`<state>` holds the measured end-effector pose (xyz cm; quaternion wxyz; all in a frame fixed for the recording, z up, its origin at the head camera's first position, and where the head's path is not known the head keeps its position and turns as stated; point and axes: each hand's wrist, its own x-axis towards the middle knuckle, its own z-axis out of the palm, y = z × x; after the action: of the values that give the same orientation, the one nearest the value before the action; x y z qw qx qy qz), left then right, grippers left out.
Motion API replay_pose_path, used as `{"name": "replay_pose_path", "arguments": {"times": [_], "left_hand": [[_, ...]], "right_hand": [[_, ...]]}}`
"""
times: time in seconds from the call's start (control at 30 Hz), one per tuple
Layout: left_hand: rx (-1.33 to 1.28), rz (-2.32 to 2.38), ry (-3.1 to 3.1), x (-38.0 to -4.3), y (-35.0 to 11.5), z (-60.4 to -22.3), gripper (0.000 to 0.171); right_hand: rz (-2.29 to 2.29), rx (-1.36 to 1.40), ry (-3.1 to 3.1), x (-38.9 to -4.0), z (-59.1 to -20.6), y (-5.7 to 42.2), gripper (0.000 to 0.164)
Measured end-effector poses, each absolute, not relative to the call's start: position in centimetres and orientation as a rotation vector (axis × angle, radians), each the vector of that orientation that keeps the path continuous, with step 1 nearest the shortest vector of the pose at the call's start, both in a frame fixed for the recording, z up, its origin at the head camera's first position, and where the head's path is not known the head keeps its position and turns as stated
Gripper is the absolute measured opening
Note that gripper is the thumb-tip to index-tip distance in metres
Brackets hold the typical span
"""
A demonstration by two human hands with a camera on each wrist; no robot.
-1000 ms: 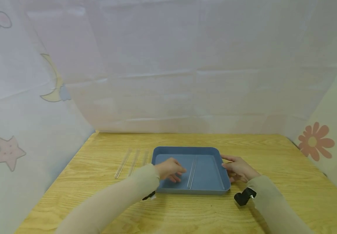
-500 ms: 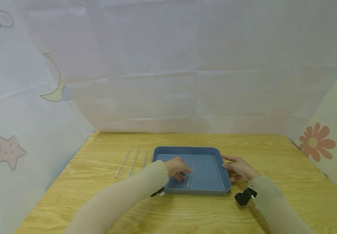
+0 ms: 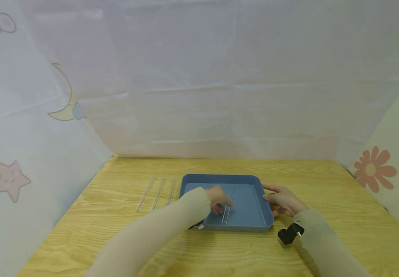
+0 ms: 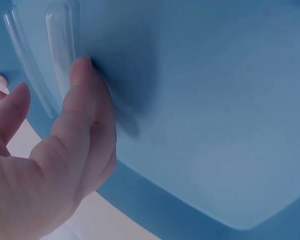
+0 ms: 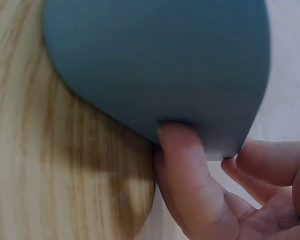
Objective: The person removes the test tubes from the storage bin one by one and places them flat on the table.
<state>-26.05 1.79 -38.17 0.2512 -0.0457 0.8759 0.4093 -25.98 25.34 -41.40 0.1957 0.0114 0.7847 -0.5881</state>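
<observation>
A shallow blue tray [image 3: 248, 227] rests on the table. Inside it lies a clear glass tube [image 3: 225, 215]; the left wrist view has a second clear tube [image 4: 30, 60] nearer the tray's side. My left hand [image 3: 218, 198] reaches in low over the tray, fingers bent loosely and thumb apart from them. In the left wrist view, a fingertip [image 4: 81, 70] overlaps the nearer tube; whether it touches cannot be told. My right hand [image 3: 284, 200] holds the tray's right side, thumb at the rim and a finger [image 5: 185, 170] against the outer wall.
Left of the tray, several clear tubes, such as the leftmost tube [image 3: 145, 194], lie side by side on the wooden table [image 3: 220, 254]. A pale printed cloth [image 3: 199, 96] hangs behind and at both sides. Black camera mounts [image 3: 289, 234] sit on the wrists.
My left hand has moved right inside the tray, from the left part to the glass tube near the middle. The right hand and the tray stay in place.
</observation>
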Motion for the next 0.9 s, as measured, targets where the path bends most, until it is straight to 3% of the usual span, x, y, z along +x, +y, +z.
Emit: {"name": "replay_pose_path", "arguments": {"times": [0.3,0.53,0.63,0.77,0.9], "left_hand": [[-0.091,1.035,2.456,-26.8,2.2,-38.9,0.056],[-0.055,0.730,2.598,-27.9,3.6,-40.6,0.078],[-0.036,0.626,2.617,-28.3,4.1,-40.9,0.061],[-0.012,0.643,2.609,-28.3,4.0,-40.8,0.025],[0.007,0.797,2.558,-28.0,3.2,-40.0,0.012]], "right_hand": [[-1.668,0.017,2.178,-26.0,-41.7,25.2,0.059],[-1.669,0.011,2.189,-25.9,-41.7,25.3,0.060],[-1.667,0.019,2.193,-25.9,-41.7,25.3,0.060],[-1.672,0.027,2.191,-25.9,-41.6,25.3,0.059],[-1.663,0.030,2.205,-26.0,-41.6,25.3,0.059]]}}
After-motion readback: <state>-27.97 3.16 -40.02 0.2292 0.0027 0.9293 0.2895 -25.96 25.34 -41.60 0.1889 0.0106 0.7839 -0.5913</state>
